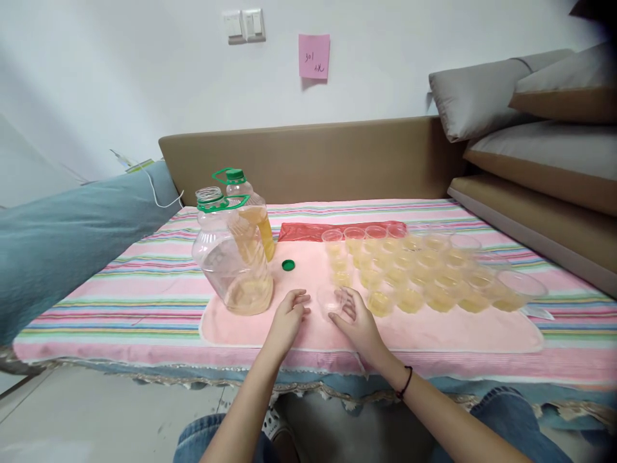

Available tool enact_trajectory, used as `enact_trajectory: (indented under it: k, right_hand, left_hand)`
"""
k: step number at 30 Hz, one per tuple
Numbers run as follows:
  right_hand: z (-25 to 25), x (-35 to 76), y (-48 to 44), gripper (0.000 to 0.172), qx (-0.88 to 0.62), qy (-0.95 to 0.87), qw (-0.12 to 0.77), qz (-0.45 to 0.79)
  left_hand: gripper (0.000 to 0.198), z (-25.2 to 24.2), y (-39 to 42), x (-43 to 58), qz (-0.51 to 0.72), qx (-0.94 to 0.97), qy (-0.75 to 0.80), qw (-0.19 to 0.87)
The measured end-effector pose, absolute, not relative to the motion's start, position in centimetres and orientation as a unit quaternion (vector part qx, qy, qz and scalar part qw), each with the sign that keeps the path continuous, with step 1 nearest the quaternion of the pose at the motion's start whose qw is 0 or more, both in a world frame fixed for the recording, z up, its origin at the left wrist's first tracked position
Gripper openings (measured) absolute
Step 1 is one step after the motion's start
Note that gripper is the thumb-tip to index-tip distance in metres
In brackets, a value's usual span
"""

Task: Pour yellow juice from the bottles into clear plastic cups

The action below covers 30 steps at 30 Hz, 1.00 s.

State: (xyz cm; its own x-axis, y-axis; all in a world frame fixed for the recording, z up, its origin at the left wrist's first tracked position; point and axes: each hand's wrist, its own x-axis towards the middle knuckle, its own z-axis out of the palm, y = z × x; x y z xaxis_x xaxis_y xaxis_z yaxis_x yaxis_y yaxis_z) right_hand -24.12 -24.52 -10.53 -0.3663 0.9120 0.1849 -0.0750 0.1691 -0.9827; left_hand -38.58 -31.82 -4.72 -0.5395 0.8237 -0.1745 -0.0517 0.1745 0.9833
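On a pink mat (308, 337) many clear cups of pale yellow liquid (446, 296) stand in rows at the right. Fingers of my right hand (354, 318) are curled around the side of a clear, seemingly empty cup (329, 301) at the near left of the rows. To the left of that cup is my left hand (292, 315), its fingers apart and touching nothing. An uncapped big bottle (234, 270) with a little yellow liquid stands further left, and behind it a green-capped bottle (263, 225) holds more. A green cap (288, 265) lies on the mat.
Behind the cups lies a red plastic wrapper (303, 231). Grey and brown cushions (540, 148) are stacked at the right. A brown backrest (308, 161) runs along the wall, and a blue-covered armrest (87, 231) borders the left side.
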Motion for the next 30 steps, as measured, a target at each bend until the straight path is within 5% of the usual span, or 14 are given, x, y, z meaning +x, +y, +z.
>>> enact_trajectory:
  k: [10, 15, 20, 23, 30]
  right_hand:
    - [-9.8, -22.5, -24.9, 0.072, -0.330, -0.699, 0.435, 0.463]
    - [-6.7, -21.6, -26.4, 0.076, -0.306, -0.783, 0.433, 0.326]
    - [-4.7, -24.7, -28.0, 0.076, -0.241, -0.790, 0.434, 0.359]
    - [-4.5, -28.8, -28.0, 0.078, -0.220, -0.781, 0.418, 0.408]
    - [-6.0, -38.9, -27.3, 0.091, -0.184, -0.677, 0.428, 0.570]
  left_hand:
    - [0.037, -3.7, -33.1, -38.7, 0.601, 0.374, 0.671, 0.222]
    - [0.034, -1.6, -34.6, -39.1, 0.627, 0.429, 0.648, -0.054]
    - [0.036, -0.4, -35.8, -41.5, 0.620, 0.318, 0.663, -0.272]
    - [0.037, -0.3, -36.4, -43.6, 0.631, 0.260, 0.679, -0.271]
    - [0.029, -1.0, -36.7, -46.5, 0.724, 0.162, 0.670, -0.029]
